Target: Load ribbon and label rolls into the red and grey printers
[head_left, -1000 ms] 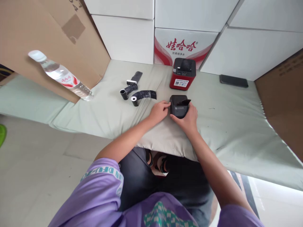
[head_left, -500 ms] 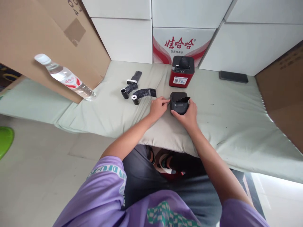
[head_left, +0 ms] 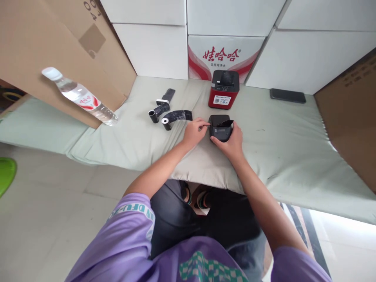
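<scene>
This is looking like a storeroom or small packing corner rather than a home: white cartons [head_left: 235, 15] are standing stacked in rows as a back wall, one of them [head_left: 223, 56] showing a red drinks-brand print, and big brown cardboard boxes [head_left: 44, 51] are leaning in at the left and right edges. A pale green padded cloth [head_left: 293, 156] is serving as a makeshift worktop over a bare floor. On it a red label printer [head_left: 223, 89], a black one [head_left: 220, 127], loose dark label rolls [head_left: 173, 116], a phone [head_left: 288, 95] and a water bottle [head_left: 79, 96] are lying about.
</scene>
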The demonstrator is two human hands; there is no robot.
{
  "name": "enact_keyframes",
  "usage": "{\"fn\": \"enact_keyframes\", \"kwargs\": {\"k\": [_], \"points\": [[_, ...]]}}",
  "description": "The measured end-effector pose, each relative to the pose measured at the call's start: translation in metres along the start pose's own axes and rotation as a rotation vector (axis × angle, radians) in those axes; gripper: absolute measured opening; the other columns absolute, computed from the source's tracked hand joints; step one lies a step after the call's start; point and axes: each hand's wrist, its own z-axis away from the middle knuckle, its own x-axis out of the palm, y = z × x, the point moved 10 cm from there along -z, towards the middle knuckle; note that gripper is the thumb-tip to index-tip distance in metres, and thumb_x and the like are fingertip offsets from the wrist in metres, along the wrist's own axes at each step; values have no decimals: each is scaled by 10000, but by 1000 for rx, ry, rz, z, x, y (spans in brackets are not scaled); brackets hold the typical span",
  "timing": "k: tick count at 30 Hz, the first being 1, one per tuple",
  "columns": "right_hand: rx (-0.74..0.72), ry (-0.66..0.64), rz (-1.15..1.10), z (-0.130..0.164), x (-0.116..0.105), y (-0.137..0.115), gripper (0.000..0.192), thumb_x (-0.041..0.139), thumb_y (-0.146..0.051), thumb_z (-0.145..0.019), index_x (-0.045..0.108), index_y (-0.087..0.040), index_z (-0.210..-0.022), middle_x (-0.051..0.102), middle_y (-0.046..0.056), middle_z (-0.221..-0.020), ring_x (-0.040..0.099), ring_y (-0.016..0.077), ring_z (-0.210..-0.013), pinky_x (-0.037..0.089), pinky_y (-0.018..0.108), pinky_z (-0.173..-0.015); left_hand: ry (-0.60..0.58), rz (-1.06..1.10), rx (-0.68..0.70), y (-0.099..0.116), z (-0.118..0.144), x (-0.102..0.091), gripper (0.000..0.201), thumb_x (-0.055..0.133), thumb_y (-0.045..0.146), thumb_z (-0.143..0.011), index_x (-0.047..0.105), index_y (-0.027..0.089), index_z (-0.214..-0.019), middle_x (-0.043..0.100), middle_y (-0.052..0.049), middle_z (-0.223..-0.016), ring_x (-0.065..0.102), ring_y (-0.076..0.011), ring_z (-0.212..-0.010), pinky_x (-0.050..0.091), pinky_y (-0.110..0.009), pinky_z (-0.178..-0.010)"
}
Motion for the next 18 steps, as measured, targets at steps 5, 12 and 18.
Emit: {"fn": "enact_keyframes", "kwargs": {"k": [5,12,18], "points": [[12,-16,7,0,1,0,1226,815,-744,-651,371,-107,-1600,586,272,-1442,540,465,-1373,426,674,-1178,-85,-60,-115,-17,-3,11,286,671,121,-899,852,169,-1115,845,-86,-1096,723,-177,-878,573,-315,-888],[-16,-23,15,-1,2,0,1223,797,-765,-654,369,-129,-1607,589,275,-1467,551,475,-1363,430,690,-1154,-160,124,-244,-30,-1,24,297,707,119,-889,834,153,-1156,861,-77,-1063,713,-148,-797,589,-294,-826],[-33,-56,-25,-4,0,-1,1120,825,-680,-664,404,-159,-1562,610,247,-1446,568,458,-1341,444,675,-1149,-148,189,-258,-24,-1,26,292,711,96,-899,829,104,-1166,844,-105,-1096,735,-158,-874,593,-296,-878]]}}
